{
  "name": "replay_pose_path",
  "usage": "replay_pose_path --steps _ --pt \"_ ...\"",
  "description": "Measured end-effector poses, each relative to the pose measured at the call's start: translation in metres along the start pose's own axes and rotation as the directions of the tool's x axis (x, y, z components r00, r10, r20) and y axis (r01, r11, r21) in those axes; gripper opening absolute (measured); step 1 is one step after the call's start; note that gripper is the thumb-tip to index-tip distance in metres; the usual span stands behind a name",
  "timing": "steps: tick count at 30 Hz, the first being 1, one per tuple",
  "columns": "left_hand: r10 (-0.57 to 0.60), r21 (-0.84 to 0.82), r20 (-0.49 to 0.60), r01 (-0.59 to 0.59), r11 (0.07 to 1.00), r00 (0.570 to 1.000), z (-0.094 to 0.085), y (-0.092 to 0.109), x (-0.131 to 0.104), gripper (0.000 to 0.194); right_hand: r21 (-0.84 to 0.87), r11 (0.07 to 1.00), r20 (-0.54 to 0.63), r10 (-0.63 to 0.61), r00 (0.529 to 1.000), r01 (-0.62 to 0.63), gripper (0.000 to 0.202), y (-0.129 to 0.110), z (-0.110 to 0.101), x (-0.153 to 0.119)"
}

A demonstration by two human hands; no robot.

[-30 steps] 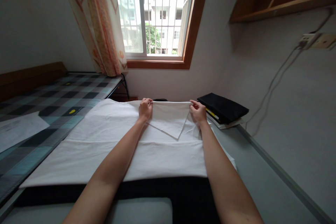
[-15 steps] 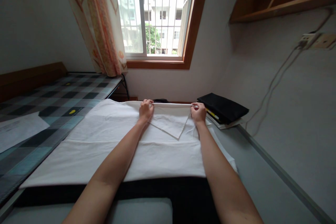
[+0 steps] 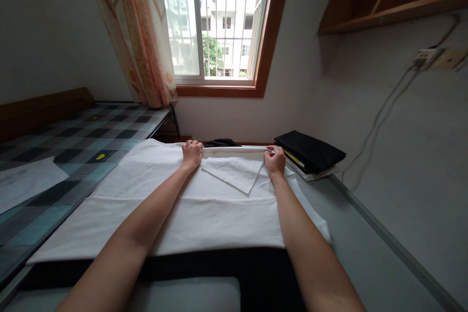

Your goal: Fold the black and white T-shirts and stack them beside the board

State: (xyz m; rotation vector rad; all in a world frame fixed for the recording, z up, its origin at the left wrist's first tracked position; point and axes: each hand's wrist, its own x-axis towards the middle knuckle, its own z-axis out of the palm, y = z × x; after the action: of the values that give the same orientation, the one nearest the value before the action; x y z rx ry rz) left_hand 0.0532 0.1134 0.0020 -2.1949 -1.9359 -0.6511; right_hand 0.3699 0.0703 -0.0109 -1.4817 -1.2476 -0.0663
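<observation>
A large white cloth [image 3: 226, 224] lies spread over a surface in front of me, with a fold line across its middle. At its far edge, my left hand [image 3: 192, 154] is closed on the cloth. My right hand [image 3: 275, 159] pinches the same edge farther right, near the black case. Between my hands the edge is drawn straight in a narrow band, and a pointed flap [image 3: 237, 173] of white fabric lies just below it.
Left of the cloth is a checkered bed [image 3: 120, 134] with a paper sheet [image 3: 31, 180]. A black case [image 3: 310, 151] rests on papers at the right. Beyond are a window [image 3: 226, 29] and curtain [image 3: 142, 34]; a wooden shelf [image 3: 398, 9] hangs at upper right.
My left hand has moved left along the cloth's far edge, widening the gap between my hands. My right hand has shifted slightly left and down. More of the pointed flap's left side shows.
</observation>
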Motion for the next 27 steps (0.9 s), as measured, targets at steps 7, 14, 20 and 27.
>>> replay_pose_path --steps 7,14,20,27 --pt "0.148 0.157 0.139 -0.169 0.973 0.979 -0.011 -0.06 0.015 0.038 0.012 1.0 0.01 0.005 1.0 -0.005 0.019 0.001 0.0 0.001" --pt "0.093 0.374 0.233 -0.178 0.91 0.968 -0.032 -0.094 0.022 0.027 0.016 1.0 0.017 0.02 1.0 -0.02 0.02 0.002 0.001 0.002" --pt "0.154 0.363 0.314 -0.268 0.892 0.937 -0.059 -0.147 0.026 0.026 0.022 1.0 0.016 0.021 1.0 -0.021 0.02 0.003 0.002 0.002" --pt "0.018 0.368 0.358 -0.159 0.916 0.933 -0.064 -0.176 0.019 0.053 0.022 1.0 0.018 -0.002 1.0 0.002 0.021 0.003 0.002 0.001"
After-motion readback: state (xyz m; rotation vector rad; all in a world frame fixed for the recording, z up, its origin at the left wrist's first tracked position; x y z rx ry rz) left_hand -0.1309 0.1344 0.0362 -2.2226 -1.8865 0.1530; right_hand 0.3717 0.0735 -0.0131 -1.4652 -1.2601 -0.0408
